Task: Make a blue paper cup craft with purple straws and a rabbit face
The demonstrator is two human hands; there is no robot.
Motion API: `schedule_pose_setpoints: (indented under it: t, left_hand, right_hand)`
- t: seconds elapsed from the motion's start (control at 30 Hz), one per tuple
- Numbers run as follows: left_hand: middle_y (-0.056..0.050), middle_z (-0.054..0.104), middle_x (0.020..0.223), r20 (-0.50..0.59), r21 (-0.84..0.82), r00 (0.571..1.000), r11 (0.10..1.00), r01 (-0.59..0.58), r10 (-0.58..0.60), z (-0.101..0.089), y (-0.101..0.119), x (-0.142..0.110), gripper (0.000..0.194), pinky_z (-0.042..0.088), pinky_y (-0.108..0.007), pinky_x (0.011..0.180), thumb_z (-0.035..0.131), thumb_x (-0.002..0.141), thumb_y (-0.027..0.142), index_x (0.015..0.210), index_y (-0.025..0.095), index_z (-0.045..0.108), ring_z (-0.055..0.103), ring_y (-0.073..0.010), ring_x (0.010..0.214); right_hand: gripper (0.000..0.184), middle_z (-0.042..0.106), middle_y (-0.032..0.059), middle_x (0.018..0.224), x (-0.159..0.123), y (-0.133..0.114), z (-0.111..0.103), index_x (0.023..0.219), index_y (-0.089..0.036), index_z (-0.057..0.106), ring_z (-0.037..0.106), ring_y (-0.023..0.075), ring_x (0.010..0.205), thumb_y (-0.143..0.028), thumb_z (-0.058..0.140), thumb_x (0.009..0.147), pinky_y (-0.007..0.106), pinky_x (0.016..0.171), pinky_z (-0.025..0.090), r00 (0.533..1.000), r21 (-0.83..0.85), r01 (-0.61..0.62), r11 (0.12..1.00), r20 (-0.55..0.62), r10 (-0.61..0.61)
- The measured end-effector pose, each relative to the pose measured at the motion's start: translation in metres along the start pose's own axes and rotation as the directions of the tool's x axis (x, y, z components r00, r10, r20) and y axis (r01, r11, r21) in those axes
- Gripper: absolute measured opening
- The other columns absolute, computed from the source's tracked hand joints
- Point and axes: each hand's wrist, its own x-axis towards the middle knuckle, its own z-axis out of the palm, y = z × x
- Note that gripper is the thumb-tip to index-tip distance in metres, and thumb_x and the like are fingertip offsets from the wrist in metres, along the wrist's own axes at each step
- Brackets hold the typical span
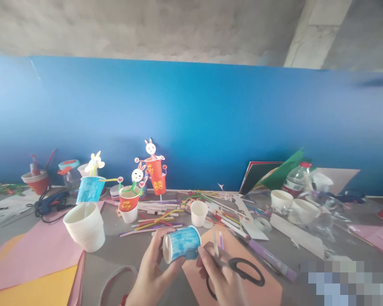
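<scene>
My left hand point(151, 272) grips a paper cup coloured blue point(181, 243), held on its side with the open mouth facing left. My right hand point(221, 276) is closed on black-handled scissors point(242, 272), whose blades point up toward the cup's base. Both hands are low in the middle of the view, above an orange sheet of paper point(268, 293).
A stack of white paper cups point(84, 227) stands at left on pink paper point(35, 250). Finished cup figures with bunny heads point(155, 170) stand by the blue wall. Coloured straws point(159, 216), a single white cup point(198, 212), a purple marker point(270, 257), a bottle point(295, 178) and a glue gun point(51, 204) lie about.
</scene>
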Motion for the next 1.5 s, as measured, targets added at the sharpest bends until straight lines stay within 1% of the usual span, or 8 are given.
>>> schedule_pose_setpoints:
  t: [0.2,0.4,0.53,0.63,0.83,0.97,1.23,1.5]
  left_hand:
    - [-0.009,0.062,0.123,0.028,-0.024,0.998,0.999,0.049,-0.048,-0.004,0.007,0.004,0.036,0.047,-0.039,0.098,0.065,0.086,0.032,0.120,0.026,0.053,0.059,-0.0295,0.118]
    - [-0.008,0.066,0.113,0.128,0.053,0.986,0.993,0.102,-0.108,-0.008,0.011,0.012,0.030,0.049,-0.038,0.094,0.062,0.088,0.033,0.116,0.024,0.055,0.062,-0.0268,0.108]
    - [-0.008,0.051,0.148,0.185,0.176,0.975,0.980,0.089,-0.122,-0.010,0.010,0.011,0.048,0.032,-0.046,0.116,0.053,0.094,0.031,0.141,0.031,0.047,0.042,-0.0287,0.140]
    - [-0.005,0.046,0.155,0.270,0.271,0.956,0.962,0.037,-0.113,-0.012,0.011,0.011,0.046,0.029,-0.045,0.120,0.047,0.097,0.029,0.143,0.033,0.049,0.033,-0.0269,0.148]
    - [-0.006,0.058,0.143,0.318,0.409,0.947,0.909,-0.085,-0.054,-0.012,0.014,0.014,0.057,0.046,-0.032,0.107,0.062,0.086,0.020,0.140,0.031,0.052,0.057,-0.0245,0.130]
    - [-0.006,0.064,0.137,0.326,0.463,0.942,0.883,-0.083,-0.082,-0.011,0.017,0.015,0.056,0.050,-0.031,0.101,0.063,0.084,0.020,0.139,0.030,0.056,0.063,-0.0242,0.122]
    - [-0.010,0.073,0.126,0.379,0.497,0.908,0.867,-0.034,-0.181,-0.013,0.034,0.020,0.053,0.053,-0.037,0.098,0.064,0.076,0.017,0.128,0.022,0.067,0.069,-0.0300,0.112]
    - [-0.006,0.075,0.123,0.443,0.472,0.883,0.878,-0.080,-0.157,-0.015,0.035,0.022,0.051,0.053,-0.033,0.094,0.065,0.074,0.016,0.124,0.026,0.070,0.070,-0.0292,0.110]
  right_hand:
    - [0.034,0.066,0.0006,0.067,0.002,-0.004,-0.009,0.076,-0.027,0.059,0.067,0.0177,0.061,-0.035,0.041,0.104,0.025,0.059,0.051,0.948,-0.368,0.315,0.875,0.080,-0.308]
    - [0.046,0.059,-0.0007,0.064,0.010,-0.012,-0.010,0.070,-0.022,0.052,0.061,0.0136,0.056,-0.035,0.029,0.108,0.023,0.055,0.040,0.859,-0.550,0.496,0.672,0.197,-0.473]
    - [0.050,0.063,-0.0001,0.066,0.011,-0.011,-0.011,0.071,-0.022,0.054,0.064,0.0138,0.059,-0.038,0.025,0.109,0.023,0.055,0.039,0.848,-0.569,0.524,0.634,0.277,-0.452]
    - [0.046,0.064,0.0004,0.069,0.011,-0.010,-0.014,0.072,-0.022,0.055,0.064,0.0145,0.061,-0.034,0.028,0.108,0.023,0.056,0.039,0.852,-0.565,0.523,0.638,0.323,-0.412]
    - [0.035,0.057,-0.0035,0.066,0.011,-0.012,-0.015,0.065,-0.021,0.046,0.059,0.0118,0.058,-0.024,0.048,0.100,0.020,0.053,0.036,0.901,-0.567,0.410,0.715,0.372,-0.222]
    - [0.036,0.055,-0.0045,0.064,0.012,-0.013,-0.015,0.063,-0.021,0.041,0.055,0.0104,0.055,-0.022,0.050,0.099,0.019,0.051,0.032,0.904,-0.574,0.399,0.715,0.377,-0.202]
    - [0.059,0.058,-0.0010,0.065,0.014,-0.021,-0.020,0.065,-0.020,0.051,0.056,0.0136,0.057,-0.043,0.020,0.109,0.024,0.051,0.033,0.812,-0.536,0.570,0.623,0.484,-0.326]
    - [0.058,0.064,0.0017,0.072,0.015,-0.018,-0.022,0.072,-0.019,0.060,0.059,0.0158,0.064,-0.041,0.022,0.109,0.027,0.054,0.034,0.753,-0.454,0.622,0.637,0.569,-0.331]
